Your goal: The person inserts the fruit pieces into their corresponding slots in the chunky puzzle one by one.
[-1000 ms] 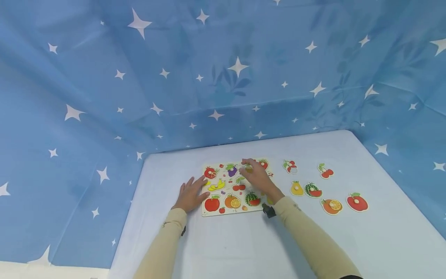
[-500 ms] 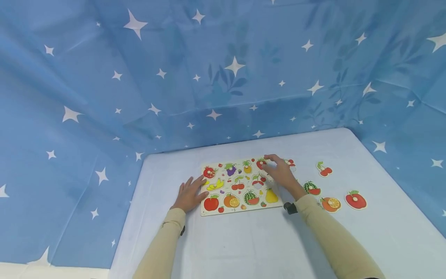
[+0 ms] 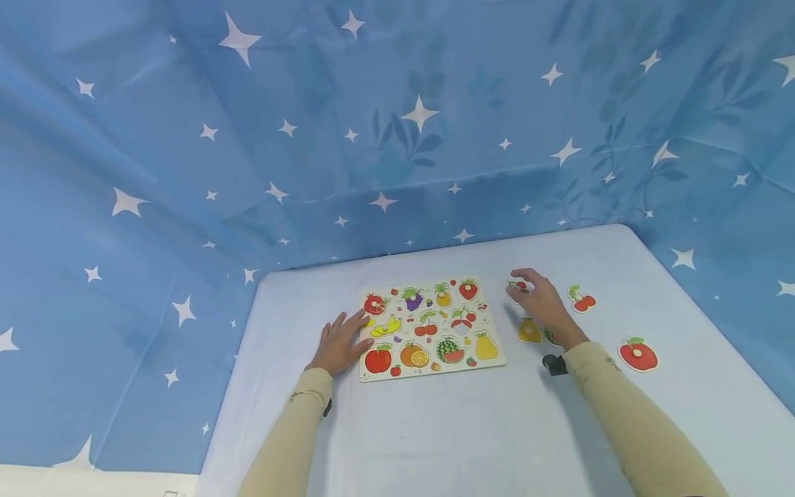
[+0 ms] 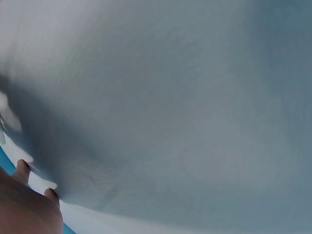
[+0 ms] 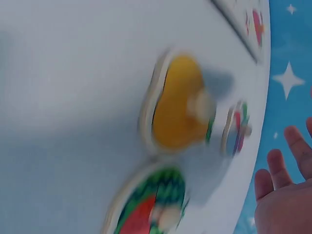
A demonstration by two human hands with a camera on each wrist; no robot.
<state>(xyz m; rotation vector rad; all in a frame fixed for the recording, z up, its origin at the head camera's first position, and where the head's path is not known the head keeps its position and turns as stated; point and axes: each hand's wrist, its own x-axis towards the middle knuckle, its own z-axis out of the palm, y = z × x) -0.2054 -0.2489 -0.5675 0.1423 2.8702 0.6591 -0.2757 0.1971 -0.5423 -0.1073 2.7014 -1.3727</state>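
My left hand rests at the left edge of a white fruit puzzle board, fingers extended and touching it. My right hand hovers right of the board, fingers loosely bent over a loose lychee-like puzzle piece. In the right wrist view that piece lies flat, apart from the fingers. Nearer to me are the knobbed pear piece and watermelon piece. Seated in the board's top row are knobbed pomegranate, grape, pineapple and strawberry pieces.
A cherry piece and an apple piece lie farther right on the white table. My right arm hides the orange piece. A blue star-patterned curtain hangs behind the table.
My right hand has moved right, from over the pineapple, past the strawberry, to above the loose pieces. The left hand has stayed at the board's edge.
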